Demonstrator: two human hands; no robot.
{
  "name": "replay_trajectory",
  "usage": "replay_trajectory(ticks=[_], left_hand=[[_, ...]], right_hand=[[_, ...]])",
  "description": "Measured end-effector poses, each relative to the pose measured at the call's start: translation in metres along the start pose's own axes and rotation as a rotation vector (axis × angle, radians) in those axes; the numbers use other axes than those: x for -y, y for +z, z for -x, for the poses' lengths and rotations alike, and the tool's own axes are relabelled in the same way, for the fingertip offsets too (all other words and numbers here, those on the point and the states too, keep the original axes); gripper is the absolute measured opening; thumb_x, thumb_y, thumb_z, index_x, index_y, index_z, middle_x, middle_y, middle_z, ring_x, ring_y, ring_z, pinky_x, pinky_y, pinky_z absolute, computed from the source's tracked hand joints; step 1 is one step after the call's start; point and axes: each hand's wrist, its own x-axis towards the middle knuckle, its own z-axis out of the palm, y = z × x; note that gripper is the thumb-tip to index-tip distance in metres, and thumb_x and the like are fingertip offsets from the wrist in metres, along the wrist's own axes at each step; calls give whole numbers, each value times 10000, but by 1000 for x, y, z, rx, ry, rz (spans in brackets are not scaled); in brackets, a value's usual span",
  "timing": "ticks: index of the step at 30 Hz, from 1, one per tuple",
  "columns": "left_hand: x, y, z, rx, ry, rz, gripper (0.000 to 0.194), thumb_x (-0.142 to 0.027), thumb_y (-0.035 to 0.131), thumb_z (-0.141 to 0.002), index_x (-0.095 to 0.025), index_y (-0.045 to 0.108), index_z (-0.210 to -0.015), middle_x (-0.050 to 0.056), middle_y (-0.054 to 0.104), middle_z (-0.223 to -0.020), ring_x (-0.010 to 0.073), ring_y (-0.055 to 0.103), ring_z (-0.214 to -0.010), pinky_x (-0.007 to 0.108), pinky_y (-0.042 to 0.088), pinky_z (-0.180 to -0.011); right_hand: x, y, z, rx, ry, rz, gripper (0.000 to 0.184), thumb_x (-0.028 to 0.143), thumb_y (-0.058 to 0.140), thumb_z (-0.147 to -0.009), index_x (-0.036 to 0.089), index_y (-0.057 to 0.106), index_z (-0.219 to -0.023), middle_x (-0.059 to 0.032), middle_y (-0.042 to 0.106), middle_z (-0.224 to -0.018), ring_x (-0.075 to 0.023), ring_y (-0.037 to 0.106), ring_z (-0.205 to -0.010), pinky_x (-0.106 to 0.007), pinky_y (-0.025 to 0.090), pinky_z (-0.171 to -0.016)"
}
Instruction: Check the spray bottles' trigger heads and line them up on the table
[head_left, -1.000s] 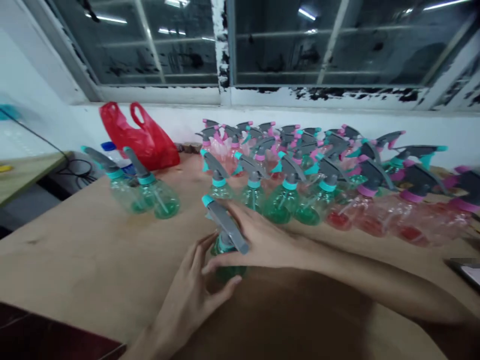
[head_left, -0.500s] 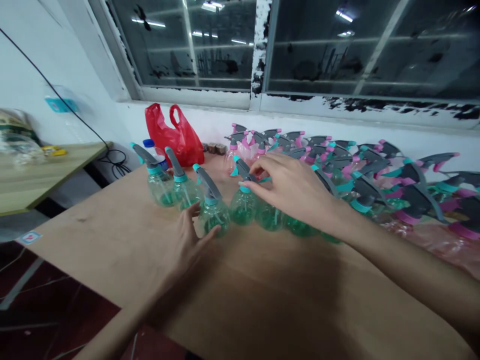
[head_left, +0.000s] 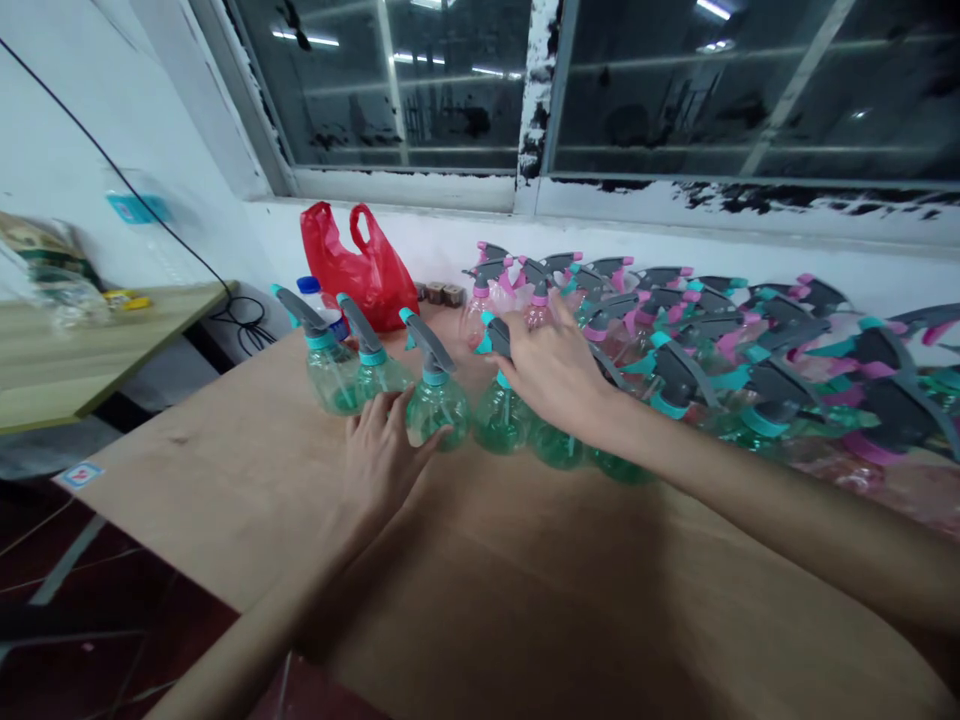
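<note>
A row of clear green spray bottles with grey trigger heads and turquoise collars stands upright along the table. My left hand (head_left: 382, 450) curls around the lower left side of one spray bottle (head_left: 439, 412), fingers at its side and thumb across its front. Just to the right, my right hand (head_left: 559, 365) closes on the trigger head of the neighbouring spray bottle (head_left: 501, 420). That hand hides part of the head, and some of its fingertips are out of sight. Two more green spray bottles (head_left: 330, 375) stand to the left of my left hand.
Many pink and green spray bottles (head_left: 757, 390) crowd the right and back of the wooden table (head_left: 480, 580). A red plastic bag (head_left: 364, 270) and a blue-capped bottle (head_left: 309, 287) stand at the back left. Another table (head_left: 112, 345) is at the left, below a window wall.
The spray bottle at my left hand has shifted slightly back, into line with its neighbours. My right hand has moved lower over the other bottle's trigger head. The view has turned slightly left.
</note>
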Motion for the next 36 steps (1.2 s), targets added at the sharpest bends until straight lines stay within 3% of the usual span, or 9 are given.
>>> replay_trajectory(ticks=[9, 13, 16, 20, 24, 28, 30, 33, 36], left_hand=[[-12, 0, -15, 33, 16, -87, 589, -514, 615, -845, -147, 486, -1288, 134, 604, -1092, 332, 545, -1002, 421, 387, -814], [-11, 2, -18, 34, 16, -92, 557, -501, 584, -870, -160, 467, -1295, 137, 603, -1083, 341, 543, -1003, 436, 400, -816], [-10, 0, -14, -24, 44, -11, 568, -492, 591, -871, -186, 430, -1322, 139, 562, -1144, 342, 516, -1062, 452, 412, -858], [-16, -15, 4, -84, 81, 230, 517, -448, 583, -895, -233, 401, -1330, 108, 497, -1225, 310, 488, -1134, 471, 402, -950], [-37, -31, 31, 122, 101, 444, 503, -442, 566, -904, -272, 385, -1342, 70, 488, -1247, 275, 553, -1084, 424, 482, -906], [-67, -34, 51, 348, 123, 622, 710, -494, 620, -843, -270, 254, -1408, 99, 390, -1384, 320, 454, -1222, 486, 420, -982], [-81, -33, 56, 397, 125, 633, 755, -487, 646, -821, -268, 228, -1410, 110, 413, -1372, 327, 442, -1235, 505, 407, -987], [-100, -32, 61, 444, 115, 642, 670, -455, 643, -830, -278, 290, -1372, 100, 480, -1312, 324, 477, -1206, 515, 411, -975], [-116, -33, 61, 521, 148, 697, 615, -423, 641, -845, -291, 314, -1348, 82, 480, -1312, 306, 467, -1214, 512, 391, -995]], right_hand=[[-6, -1, -3, 46, -47, -101, 465, 272, 450, -905, -74, 494, -1213, -99, 657, -582, -272, 646, -574, -551, 272, -1002], [-4, -4, -4, 56, -39, -141, 487, 265, 467, -898, -93, 477, -1230, -142, 665, -635, -299, 655, -649, -591, 278, -961], [-1, -8, -4, 47, -32, -167, 483, 281, 480, -895, -83, 498, -1213, -186, 674, -705, -324, 658, -735, -592, 290, -934], [2, -16, 6, 37, -30, -165, 460, 309, 509, -890, -21, 518, -1211, -150, 693, -731, -309, 653, -767, -542, 275, -957], [8, -30, 29, 20, -37, -201, 428, 304, 536, -884, 16, 524, -1200, -124, 709, -790, -287, 645, -818, -497, 221, -1008], [11, -49, 60, 12, -58, -270, 431, 300, 559, -872, 37, 517, -1212, -118, 703, -844, -275, 642, -877, -471, 217, -1029], [7, -59, 76, 18, -57, -309, 472, 275, 581, -857, 33, 490, -1251, -135, 699, -898, -280, 634, -929, -454, 273, -1008], [-8, -72, 104, 101, 19, -409, 477, 330, 590, -852, 47, 521, -1230, -165, 696, -946, -304, 625, -974, -430, 415, -892], [-33, -76, 137, 232, 152, -701, 587, 508, 622, -786, 197, 494, -1267, -111, 660, -1135, -286, 608, -1050, -423, 479, -865]])
